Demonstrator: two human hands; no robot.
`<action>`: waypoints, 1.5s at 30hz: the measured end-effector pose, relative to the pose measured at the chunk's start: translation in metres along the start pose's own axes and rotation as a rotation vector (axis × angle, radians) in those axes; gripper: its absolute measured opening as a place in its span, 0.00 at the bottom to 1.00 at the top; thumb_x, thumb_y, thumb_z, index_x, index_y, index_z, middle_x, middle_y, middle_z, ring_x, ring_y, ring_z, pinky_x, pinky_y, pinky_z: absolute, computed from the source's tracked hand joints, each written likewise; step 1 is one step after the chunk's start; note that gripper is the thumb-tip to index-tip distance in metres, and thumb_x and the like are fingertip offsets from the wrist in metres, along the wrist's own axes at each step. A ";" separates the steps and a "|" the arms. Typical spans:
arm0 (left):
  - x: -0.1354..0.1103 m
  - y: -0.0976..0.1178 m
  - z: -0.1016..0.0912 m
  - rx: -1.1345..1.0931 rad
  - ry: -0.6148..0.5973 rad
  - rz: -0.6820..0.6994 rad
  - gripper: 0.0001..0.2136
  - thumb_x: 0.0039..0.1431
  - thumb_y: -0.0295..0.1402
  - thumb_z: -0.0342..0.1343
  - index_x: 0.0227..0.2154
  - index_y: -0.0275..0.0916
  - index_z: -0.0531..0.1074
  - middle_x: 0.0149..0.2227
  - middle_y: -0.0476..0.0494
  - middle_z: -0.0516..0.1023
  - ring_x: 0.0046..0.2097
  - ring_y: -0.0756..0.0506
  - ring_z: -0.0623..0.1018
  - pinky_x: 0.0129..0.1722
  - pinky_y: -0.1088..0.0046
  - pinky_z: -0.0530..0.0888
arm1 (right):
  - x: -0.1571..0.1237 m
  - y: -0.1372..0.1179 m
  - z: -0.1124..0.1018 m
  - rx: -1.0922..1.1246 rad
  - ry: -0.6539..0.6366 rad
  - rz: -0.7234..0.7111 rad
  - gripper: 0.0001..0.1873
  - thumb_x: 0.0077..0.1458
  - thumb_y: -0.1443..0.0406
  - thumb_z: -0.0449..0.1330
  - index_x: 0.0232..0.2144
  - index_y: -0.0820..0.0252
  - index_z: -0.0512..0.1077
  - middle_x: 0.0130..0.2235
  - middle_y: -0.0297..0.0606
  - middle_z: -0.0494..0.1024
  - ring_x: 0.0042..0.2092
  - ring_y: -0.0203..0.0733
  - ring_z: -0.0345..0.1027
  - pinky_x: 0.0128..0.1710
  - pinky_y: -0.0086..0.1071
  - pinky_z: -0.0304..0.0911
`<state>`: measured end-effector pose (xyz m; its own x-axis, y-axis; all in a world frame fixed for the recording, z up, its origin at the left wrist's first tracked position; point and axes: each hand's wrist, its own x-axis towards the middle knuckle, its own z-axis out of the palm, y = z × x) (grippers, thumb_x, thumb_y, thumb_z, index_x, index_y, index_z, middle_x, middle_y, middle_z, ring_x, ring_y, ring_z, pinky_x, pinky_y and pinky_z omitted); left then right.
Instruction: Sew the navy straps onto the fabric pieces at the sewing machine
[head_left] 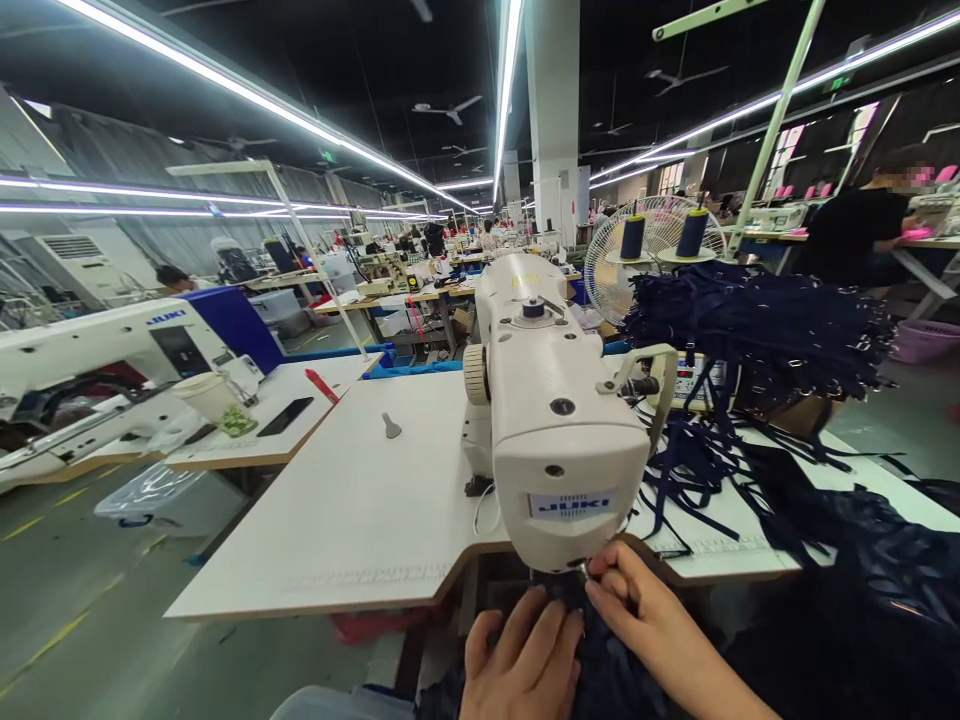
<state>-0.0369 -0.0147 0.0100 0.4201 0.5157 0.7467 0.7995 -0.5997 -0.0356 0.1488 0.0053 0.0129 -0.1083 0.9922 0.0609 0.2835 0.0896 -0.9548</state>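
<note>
A white JUKI sewing machine (570, 450) stands in front of me, its head end facing me. Under it, dark navy fabric (600, 655) runs down toward my lap. My left hand (525, 655) lies on this fabric just below the machine head, its fingers stretched out and slightly apart. To the right, my right hand (637, 610) is closed in a pinch at the underside of the head. A small shiny metal piece shows at its fingertips; its exact kind is too small to make out. The needle area is mostly hidden.
On the right, navy straps with metal rings (757, 330) are piled up, with loose ends hanging over the white table (375, 500). Two navy thread spools (691, 235) stand behind. At left are a phone (285, 416), a cup (214, 400) and another JUKI machine (112, 360).
</note>
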 end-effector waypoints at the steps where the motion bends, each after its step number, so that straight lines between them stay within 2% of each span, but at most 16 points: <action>1: 0.002 0.000 0.000 0.012 0.002 -0.007 0.15 0.69 0.31 0.41 0.43 0.49 0.75 0.40 0.57 0.82 0.46 0.52 0.78 0.56 0.69 0.55 | 0.002 0.000 0.000 0.015 0.006 -0.004 0.07 0.62 0.58 0.53 0.36 0.54 0.64 0.23 0.23 0.60 0.27 0.37 0.61 0.29 0.28 0.60; 6: 0.012 0.001 0.002 0.021 0.013 -0.091 0.16 0.70 0.37 0.40 0.42 0.49 0.75 0.40 0.55 0.81 0.46 0.49 0.77 0.55 0.66 0.56 | 0.013 -0.007 -0.002 0.015 0.003 -0.056 0.05 0.61 0.61 0.53 0.36 0.55 0.63 0.29 0.30 0.72 0.34 0.40 0.69 0.36 0.30 0.63; 10: 0.016 0.005 0.004 0.044 0.005 -0.110 0.15 0.70 0.38 0.41 0.41 0.48 0.75 0.38 0.53 0.80 0.44 0.48 0.77 0.52 0.65 0.57 | 0.021 -0.012 -0.005 -0.057 0.019 -0.057 0.05 0.60 0.62 0.52 0.36 0.56 0.65 0.32 0.35 0.77 0.36 0.42 0.72 0.38 0.32 0.64; 15: 0.016 0.010 0.009 0.113 -0.012 -0.119 0.16 0.70 0.36 0.40 0.42 0.46 0.74 0.38 0.52 0.79 0.43 0.47 0.77 0.49 0.63 0.58 | 0.029 -0.007 -0.006 -0.156 0.045 -0.055 0.06 0.56 0.63 0.52 0.34 0.57 0.66 0.29 0.35 0.77 0.32 0.43 0.70 0.32 0.32 0.63; 22: 0.019 0.013 0.009 0.179 -0.030 -0.107 0.14 0.69 0.36 0.43 0.40 0.45 0.74 0.36 0.53 0.78 0.41 0.48 0.78 0.48 0.63 0.60 | 0.029 -0.010 -0.008 -0.147 0.015 -0.019 0.08 0.55 0.62 0.52 0.34 0.58 0.68 0.27 0.34 0.76 0.36 0.48 0.71 0.35 0.34 0.64; 29: 0.022 0.012 0.010 0.208 0.023 -0.093 0.17 0.70 0.35 0.38 0.39 0.44 0.74 0.34 0.55 0.79 0.41 0.49 0.78 0.46 0.64 0.62 | 0.029 -0.016 -0.008 -0.117 0.025 0.002 0.05 0.53 0.61 0.53 0.30 0.56 0.67 0.25 0.34 0.75 0.38 0.50 0.73 0.37 0.35 0.65; 39: 0.019 0.012 0.017 0.258 0.129 -0.090 0.15 0.70 0.35 0.41 0.37 0.45 0.74 0.33 0.58 0.80 0.37 0.50 0.79 0.44 0.65 0.63 | 0.032 -0.012 -0.006 -0.168 -0.040 0.034 0.13 0.54 0.55 0.49 0.35 0.56 0.65 0.30 0.40 0.78 0.43 0.57 0.74 0.40 0.41 0.65; 45: 0.015 0.009 0.019 0.281 0.166 -0.105 0.14 0.69 0.33 0.42 0.36 0.45 0.74 0.32 0.58 0.80 0.36 0.50 0.79 0.44 0.66 0.63 | 0.033 -0.005 -0.002 -0.273 0.012 0.056 0.14 0.51 0.53 0.48 0.30 0.55 0.65 0.30 0.45 0.80 0.37 0.56 0.75 0.36 0.41 0.64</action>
<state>-0.0147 -0.0008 0.0086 0.2725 0.4452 0.8530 0.9313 -0.3447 -0.1176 0.1460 0.0374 0.0206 -0.0745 0.9971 0.0157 0.5353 0.0532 -0.8430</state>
